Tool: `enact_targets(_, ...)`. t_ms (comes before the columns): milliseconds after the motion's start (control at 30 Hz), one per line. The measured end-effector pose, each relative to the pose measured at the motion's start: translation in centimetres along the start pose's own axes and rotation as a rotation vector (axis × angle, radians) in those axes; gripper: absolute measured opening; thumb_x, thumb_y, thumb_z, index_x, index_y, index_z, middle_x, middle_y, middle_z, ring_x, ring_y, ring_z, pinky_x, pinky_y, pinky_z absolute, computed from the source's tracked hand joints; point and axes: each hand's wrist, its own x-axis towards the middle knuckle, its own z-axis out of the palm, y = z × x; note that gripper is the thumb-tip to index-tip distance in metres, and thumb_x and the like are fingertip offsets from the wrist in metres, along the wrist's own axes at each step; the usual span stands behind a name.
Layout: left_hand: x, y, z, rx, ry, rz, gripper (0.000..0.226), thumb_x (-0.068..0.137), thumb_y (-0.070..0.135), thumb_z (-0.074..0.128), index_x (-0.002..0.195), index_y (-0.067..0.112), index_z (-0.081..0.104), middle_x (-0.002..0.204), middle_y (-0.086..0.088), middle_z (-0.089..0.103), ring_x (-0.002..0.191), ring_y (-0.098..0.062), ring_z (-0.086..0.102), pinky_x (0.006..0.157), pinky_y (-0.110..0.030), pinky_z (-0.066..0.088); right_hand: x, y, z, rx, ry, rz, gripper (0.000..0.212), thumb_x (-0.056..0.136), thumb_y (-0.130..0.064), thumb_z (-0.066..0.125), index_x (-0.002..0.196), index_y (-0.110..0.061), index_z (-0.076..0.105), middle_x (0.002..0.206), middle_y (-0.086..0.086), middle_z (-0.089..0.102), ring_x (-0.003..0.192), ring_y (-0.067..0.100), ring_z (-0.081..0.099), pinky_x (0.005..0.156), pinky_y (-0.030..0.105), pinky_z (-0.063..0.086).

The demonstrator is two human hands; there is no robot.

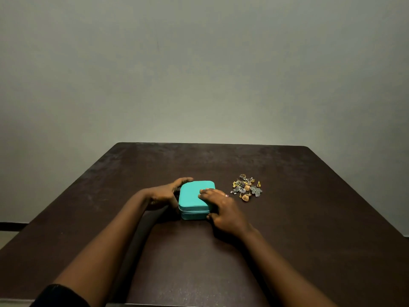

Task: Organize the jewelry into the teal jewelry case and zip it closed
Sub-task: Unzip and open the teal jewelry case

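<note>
Two hands meet at the teal jewelry case (pixel 191 199), which sits shut in the middle of the dark surface (pixel 309 218). The left hand (pixel 164 194) lies with straight fingers against its left side, and the right hand (pixel 223 209) holds its right side, fingers bent over the top and thumb on the near side by the zip (pixel 194 211). A bit farther and to the right, a small pile of jewelry (pixel 246 187) lies on the surface, apart from the case, before a gray wall (pixel 199 74).
</note>
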Motion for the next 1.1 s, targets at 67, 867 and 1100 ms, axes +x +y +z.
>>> enact_targets(67,-0.3,-0.1,-0.1,-0.043,-0.066,-0.047,0.107,0.067,-0.029,0.047,0.146,0.035,0.012,0.141,-0.001,0.029,0.128,-0.03,0.039,0.07,-0.031,0.058,0.1,-0.2,0.2,0.018,0.02,0.006,0.065,0.063,0.007,0.068,0.125,-0.009,0.058,0.136,0.004,0.053,0.129,0.011,0.04,0.108,0.011,0.017)
enact_targets(867,0.4,-1.3,-0.7,-0.115,0.558,0.113,0.076,0.071,0.074,0.033,0.096,0.012,0.07,0.09,-0.01,0.068,0.08,-0.022,0.064,0.074,-0.033,0.052,0.0,-0.9,0.3,0.546,-0.008,0.432,0.093,0.06,0.011,0.078,0.14,-0.013,0.035,0.138,0.0,0.047,0.114,-0.002,0.047,0.085,0.002,0.043)
enact_targets(1100,2.4,-3.2,-0.9,0.081,0.733,0.054,0.072,0.093,0.062,0.022,0.085,0.012,0.073,0.092,-0.015,0.071,0.089,-0.03,0.066,0.082,-0.038,0.05,-0.1,0.1,0.6,0.482,-0.039,0.395,0.061,0.062,0.006,0.079,0.118,-0.008,0.058,0.126,0.0,0.057,0.094,-0.007,0.057,0.072,-0.001,0.043)
